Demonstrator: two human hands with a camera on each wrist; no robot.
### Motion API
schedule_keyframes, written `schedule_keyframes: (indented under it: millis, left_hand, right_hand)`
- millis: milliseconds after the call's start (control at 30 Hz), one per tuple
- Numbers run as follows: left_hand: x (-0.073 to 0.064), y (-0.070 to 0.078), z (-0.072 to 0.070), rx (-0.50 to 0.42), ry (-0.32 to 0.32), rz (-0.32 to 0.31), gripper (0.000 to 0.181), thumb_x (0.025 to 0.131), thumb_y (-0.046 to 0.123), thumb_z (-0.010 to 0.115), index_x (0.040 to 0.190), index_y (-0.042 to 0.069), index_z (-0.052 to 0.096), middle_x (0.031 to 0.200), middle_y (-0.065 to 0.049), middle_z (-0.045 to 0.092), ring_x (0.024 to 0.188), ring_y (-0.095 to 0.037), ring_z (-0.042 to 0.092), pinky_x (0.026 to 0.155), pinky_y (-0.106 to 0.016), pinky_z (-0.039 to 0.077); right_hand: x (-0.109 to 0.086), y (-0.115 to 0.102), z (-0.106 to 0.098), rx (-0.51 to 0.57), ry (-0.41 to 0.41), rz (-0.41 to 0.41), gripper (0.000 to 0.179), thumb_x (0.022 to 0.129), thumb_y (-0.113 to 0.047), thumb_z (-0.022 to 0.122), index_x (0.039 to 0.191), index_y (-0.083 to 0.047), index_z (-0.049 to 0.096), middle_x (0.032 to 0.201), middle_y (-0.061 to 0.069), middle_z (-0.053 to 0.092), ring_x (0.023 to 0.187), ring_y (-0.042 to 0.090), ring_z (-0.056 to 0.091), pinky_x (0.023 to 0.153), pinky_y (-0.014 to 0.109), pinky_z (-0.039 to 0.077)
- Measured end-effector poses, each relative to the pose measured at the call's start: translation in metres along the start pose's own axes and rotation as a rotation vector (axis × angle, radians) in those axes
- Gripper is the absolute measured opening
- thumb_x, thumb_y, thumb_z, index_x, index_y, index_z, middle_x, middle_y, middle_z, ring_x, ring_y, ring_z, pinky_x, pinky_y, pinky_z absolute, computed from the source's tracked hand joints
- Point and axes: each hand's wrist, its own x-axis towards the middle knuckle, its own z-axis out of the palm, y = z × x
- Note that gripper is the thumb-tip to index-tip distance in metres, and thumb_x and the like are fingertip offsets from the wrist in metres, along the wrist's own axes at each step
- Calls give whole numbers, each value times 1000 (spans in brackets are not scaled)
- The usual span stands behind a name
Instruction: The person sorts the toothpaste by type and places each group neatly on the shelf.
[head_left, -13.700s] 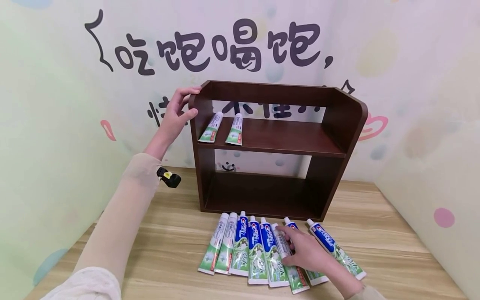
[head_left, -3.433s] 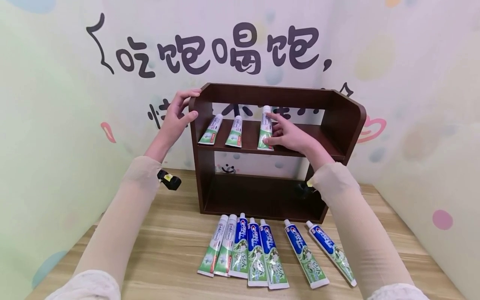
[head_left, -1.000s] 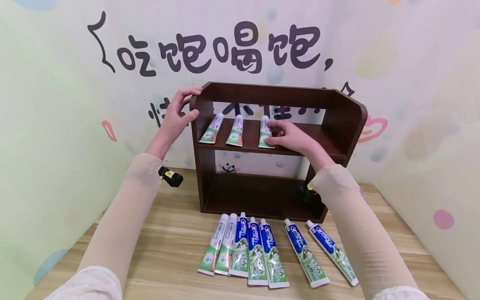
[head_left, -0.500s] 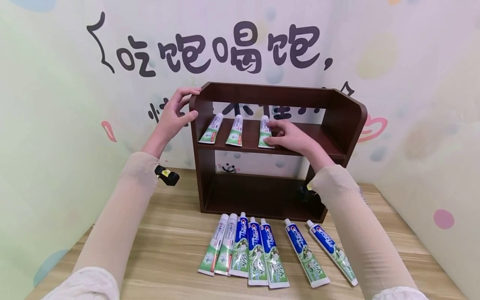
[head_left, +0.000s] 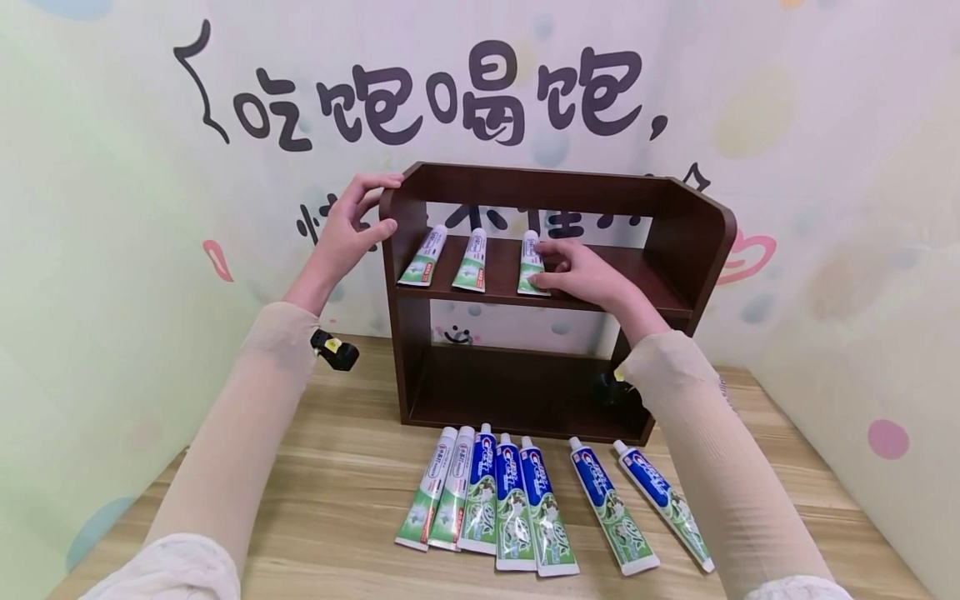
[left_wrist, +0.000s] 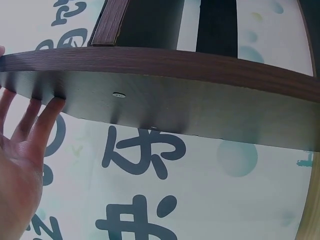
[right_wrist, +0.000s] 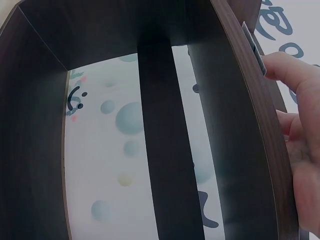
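Observation:
In the head view a dark brown two-tier wooden shelf point(head_left: 551, 382) stands on the table. My left hand point(head_left: 347, 229) grips the top of its left side panel, fingers over the edge and thumb at the front; the left wrist view shows fingertips against the panel's outer face point(left_wrist: 200, 107). My right hand point(head_left: 581, 271) holds a white-and-green toothpaste tube point(head_left: 529, 265) lying on the upper tier, its flat end at the front edge. In the right wrist view the thumb point(right_wrist: 285, 67) touches that flat end point(right_wrist: 254, 49). Two matching tubes, left point(head_left: 424, 257) and middle point(head_left: 470, 262), lie to its left.
On the table point(head_left: 315, 508) before the shelf lie two white-and-green tubes point(head_left: 427, 492) and several blue-and-green toothpaste tubes point(head_left: 513, 504), some overlapping. The right forearm partly covers the rightmost tube point(head_left: 663, 500). A printed wall point(head_left: 300, 50) rises behind.
A white-and-green tube has gone from the table row to the upper tier in my right hand, and was lowered flat there. My left hand has stayed at the shelf's side panel.

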Motion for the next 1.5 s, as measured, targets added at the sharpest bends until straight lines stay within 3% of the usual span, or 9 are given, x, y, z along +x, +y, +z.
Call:
schedule_keyframes:
  millis: [333, 533, 800, 1033, 1500]
  left_hand:
    - [0, -1, 0, 16, 1, 5, 45, 87, 5, 60, 131, 13, 55, 149, -5, 48, 135, -33, 47, 83, -20, 54]
    - [1, -2, 0, 14, 3, 8, 45, 87, 4, 60, 131, 13, 55, 148, -5, 49, 135, -34, 47, 83, -19, 54]
    - [0, -5, -1, 26, 16, 55, 46, 85, 0, 60, 131, 7, 54, 145, -6, 52, 136, -34, 47, 100, -21, 46]
    - [2, -7, -1, 26, 12, 75, 45, 86, 1, 61, 130, 5, 54, 144, -6, 53, 135, -31, 48, 109, -26, 41]
    - [2, -4, -2, 16, -6, 38, 44, 86, 4, 62, 130, 9, 55, 146, -7, 50, 134, -29, 50, 101, -22, 45]
  right_hand:
    - [-3, -3, 0, 10, 14, -3, 63, 91, -27, 66, 147, -8, 44, 140, 14, 54, 104, 27, 50, 90, 36, 42]
    - [-2, 0, 2, 16, 56, -18, 60, 92, -30, 63, 145, -7, 46, 136, 14, 58, 104, 28, 56, 96, 39, 44]
    - [-10, -9, 4, -6, 138, -33, 63, 92, -35, 65, 147, -14, 44, 136, 12, 55, 109, 27, 52, 94, 40, 44]
    - [-24, -31, 5, -37, 211, -105, 61, 91, -36, 66, 146, -21, 46, 135, 10, 55, 99, 23, 53, 80, 35, 46]
    - [-59, -65, 27, -115, 313, -387, 53, 89, -28, 70, 139, -16, 55, 128, 5, 62, 84, 18, 52, 68, 28, 46]
